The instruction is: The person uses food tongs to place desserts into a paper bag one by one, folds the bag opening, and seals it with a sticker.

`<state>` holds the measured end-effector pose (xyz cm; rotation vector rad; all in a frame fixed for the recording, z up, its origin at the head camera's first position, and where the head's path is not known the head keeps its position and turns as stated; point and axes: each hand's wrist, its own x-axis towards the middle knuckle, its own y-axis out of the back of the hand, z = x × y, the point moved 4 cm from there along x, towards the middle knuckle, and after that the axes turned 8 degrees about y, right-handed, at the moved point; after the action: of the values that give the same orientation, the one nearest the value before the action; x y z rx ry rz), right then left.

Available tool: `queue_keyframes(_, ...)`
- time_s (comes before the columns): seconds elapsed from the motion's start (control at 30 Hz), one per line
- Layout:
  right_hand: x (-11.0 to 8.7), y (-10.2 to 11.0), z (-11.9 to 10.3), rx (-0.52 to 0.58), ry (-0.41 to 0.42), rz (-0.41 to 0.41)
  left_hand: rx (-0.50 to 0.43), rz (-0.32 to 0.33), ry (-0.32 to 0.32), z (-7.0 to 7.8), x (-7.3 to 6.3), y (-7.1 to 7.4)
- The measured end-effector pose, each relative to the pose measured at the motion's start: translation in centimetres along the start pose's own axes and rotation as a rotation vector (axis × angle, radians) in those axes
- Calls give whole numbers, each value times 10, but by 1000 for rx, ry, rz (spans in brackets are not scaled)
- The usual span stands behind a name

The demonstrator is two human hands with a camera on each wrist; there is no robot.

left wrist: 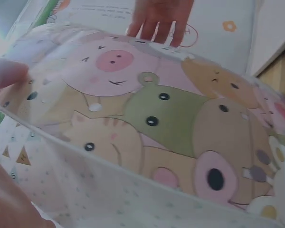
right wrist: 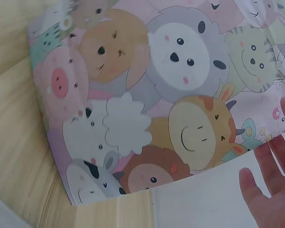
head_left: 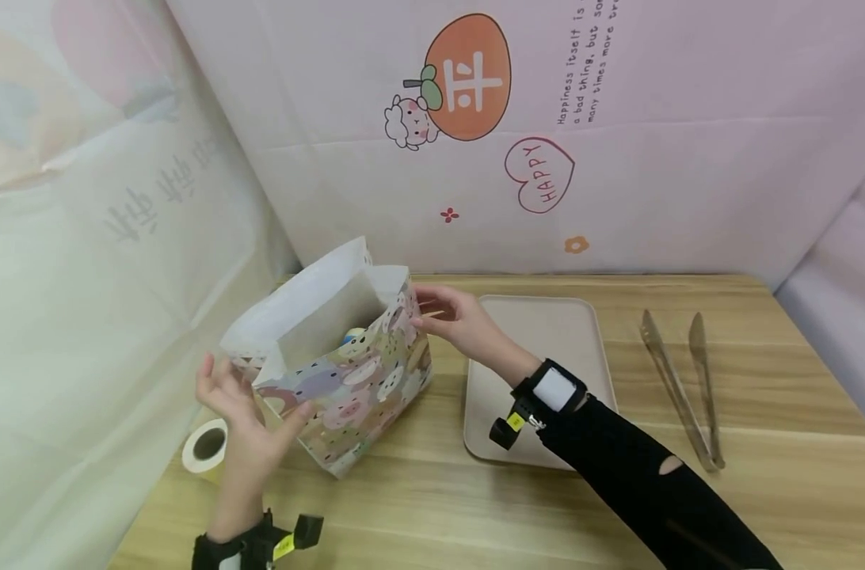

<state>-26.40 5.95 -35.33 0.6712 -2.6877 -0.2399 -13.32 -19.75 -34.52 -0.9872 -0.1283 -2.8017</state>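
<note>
A paper bag (head_left: 347, 396) printed with cartoon animal faces leans to one side over the table, its white-lined mouth open. Inside it, part of a small round blue, white and yellow thing (head_left: 354, 336) shows; the rest is hidden by the bag wall. My left hand (head_left: 243, 412) holds the bag's near left corner, thumb on the printed front and fingers at the side. At the far right edge, my right hand (head_left: 461, 321) grips the bag between thumb and fingers. Some of its fingers (right wrist: 270, 166) pass behind the printed paper in the right wrist view.
A light beige tray (head_left: 532, 340) lies right of the bag, under my right forearm. Farther right are long metal tongs (head_left: 671, 380), spread in a V. A white roll (head_left: 206, 447) stands at the left by the hanging cloth (head_left: 119, 332). Printed cloth (head_left: 689, 198) closes off the back.
</note>
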Motion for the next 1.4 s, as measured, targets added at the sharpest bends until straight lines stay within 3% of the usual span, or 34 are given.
queue_keyframes(0.1,-9,3,-4,-65,30,22,90,-45,139,-2,4,4)
queue_keyframes(0.2,-19,4,-8,-90,62,38,213,-103,347,-6,6,5)
queue_keyframes(0.3,-27,5,-12,-95,101,39,259,-161,468,-9,10,6)
queue_keyframes(0.37,-32,6,-15,-110,127,40,237,-195,471,-11,13,6)
queue_keyframes(0.53,-39,10,-20,-158,171,51,141,-282,315,-14,20,9)
queue_keyframes(0.6,-39,11,-20,-167,185,42,125,-302,283,-15,21,10)
queue_keyframes(0.67,-35,12,-18,-155,205,10,127,-307,293,-17,21,12)
queue_keyframes(0.87,-16,10,-12,9,205,-208,81,-290,372,-20,24,10)
queue_keyframes(0.97,-9,10,-10,36,178,-233,24,-270,397,-22,24,9)
queue_keyframes(1.1,-5,11,-9,13,116,-153,-10,-207,405,-25,22,9)
queue_keyframes(1.2,-5,11,-6,-41,74,-83,59,-132,416,-27,22,9)
queue_keyframes(1.3,-7,10,-2,-87,55,-22,116,-34,479,-29,21,8)
queue_keyframes(1.4,-8,9,0,-104,66,31,112,76,549,-31,18,5)
